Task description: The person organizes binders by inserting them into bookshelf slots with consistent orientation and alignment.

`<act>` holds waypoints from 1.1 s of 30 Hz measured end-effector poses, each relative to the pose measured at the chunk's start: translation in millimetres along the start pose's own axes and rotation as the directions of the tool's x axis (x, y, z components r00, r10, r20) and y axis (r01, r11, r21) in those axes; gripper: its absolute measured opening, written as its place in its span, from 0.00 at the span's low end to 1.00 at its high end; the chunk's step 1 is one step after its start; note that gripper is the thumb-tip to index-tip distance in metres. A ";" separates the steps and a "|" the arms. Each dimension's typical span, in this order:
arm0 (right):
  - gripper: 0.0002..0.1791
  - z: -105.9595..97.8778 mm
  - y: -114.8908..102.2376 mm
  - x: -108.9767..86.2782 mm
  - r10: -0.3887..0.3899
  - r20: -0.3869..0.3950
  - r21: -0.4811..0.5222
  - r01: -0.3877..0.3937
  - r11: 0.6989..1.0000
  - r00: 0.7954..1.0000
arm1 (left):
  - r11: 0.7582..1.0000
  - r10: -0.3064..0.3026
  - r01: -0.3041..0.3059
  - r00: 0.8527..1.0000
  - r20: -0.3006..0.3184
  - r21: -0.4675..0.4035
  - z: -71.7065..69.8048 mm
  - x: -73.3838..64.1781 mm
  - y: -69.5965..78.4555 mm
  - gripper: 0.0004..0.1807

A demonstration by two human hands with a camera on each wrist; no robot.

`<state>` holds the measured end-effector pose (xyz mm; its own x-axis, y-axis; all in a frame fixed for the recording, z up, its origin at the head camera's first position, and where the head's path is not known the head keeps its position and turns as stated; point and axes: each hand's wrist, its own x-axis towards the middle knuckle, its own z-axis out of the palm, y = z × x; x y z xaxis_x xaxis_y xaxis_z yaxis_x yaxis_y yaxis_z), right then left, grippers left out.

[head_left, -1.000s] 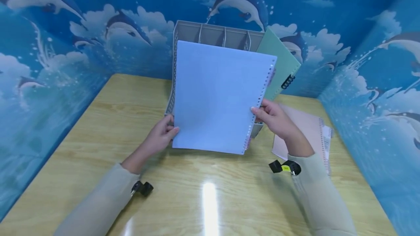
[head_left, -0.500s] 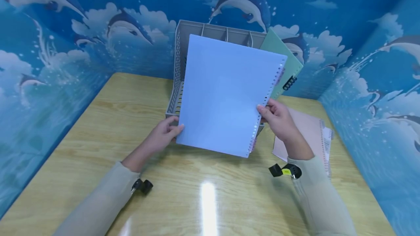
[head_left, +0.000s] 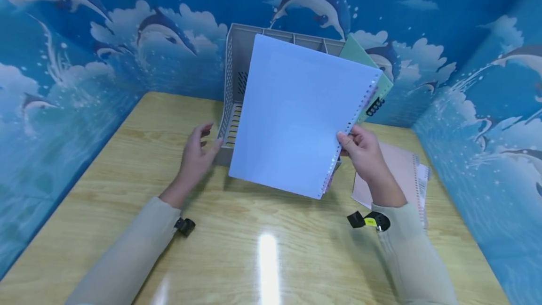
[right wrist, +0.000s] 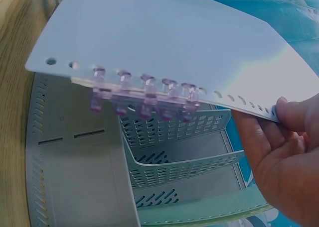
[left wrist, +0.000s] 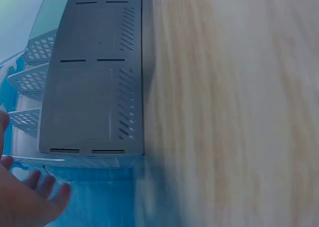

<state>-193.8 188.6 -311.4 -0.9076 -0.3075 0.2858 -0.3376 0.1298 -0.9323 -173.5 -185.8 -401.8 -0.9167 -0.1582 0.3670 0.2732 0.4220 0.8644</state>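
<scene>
My right hand (head_left: 365, 156) pinches the punched edge of a pale blue-white ring-binder notebook (head_left: 296, 116). It is held tilted in front of the grey file organizer (head_left: 243, 44), covering most of its compartments. In the right wrist view, clear purple rings (right wrist: 147, 95) show along the notebook's edge. My left hand (head_left: 196, 154) is off the notebook, its fingers spread beside the organizer's front left corner. Whether the thumb touches that corner, I cannot tell. The left wrist view has the fingers of the left hand (left wrist: 32, 199) near the organizer's end.
A green notebook (head_left: 360, 53) with black rings leans in the organizer's right compartment. On the wooden table (head_left: 211, 248), at the right, lies a pink spiral notebook (head_left: 398, 168) over another white one (head_left: 422, 182). Dolphin-printed blue walls (head_left: 127, 60) enclose the table.
My left hand has let go of the notebook's lower left edge and moved up and left. The notebook has shifted right and tilted more, uncovering the organizer's left compartment.
</scene>
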 end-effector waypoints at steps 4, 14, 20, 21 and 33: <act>0.19 2.0 -0.6 -0.6 0.007 -0.024 -0.030 -0.008 1.000 1.000 | 0.998 -0.049 0.044 0.990 0.129 0.044 7.3 5.6 -4.7 0.43; 0.16 2.8 -2.9 -4.1 0.005 -0.044 -0.060 -0.008 0.998 0.999 | 0.970 -0.236 0.206 0.932 0.274 0.132 16.7 16.5 -6.2 0.41; 0.21 -2.7 -5.0 -7.3 -0.022 -0.096 -0.020 0.020 1.000 0.995 | 0.958 -0.273 0.232 0.913 0.303 0.166 14.2 18.2 -2.9 0.45; 0.21 -4.0 -5.2 -8.1 -0.026 -0.101 -0.013 0.025 1.000 0.995 | 0.959 -0.271 0.231 0.913 0.304 0.163 14.2 17.8 -2.2 0.46; 0.21 -6.4 -10.0 -9.9 -0.031 -0.155 0.008 0.033 0.999 0.987 | 0.951 -0.292 0.229 0.890 0.350 0.210 10.1 23.4 1.9 0.47</act>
<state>-183.1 196.3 -303.4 -0.9244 -0.1617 0.3455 -0.3650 0.1118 -0.9243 -197.3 -179.7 -395.1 -0.9978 0.0481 -0.0455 -0.0113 0.5525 0.8335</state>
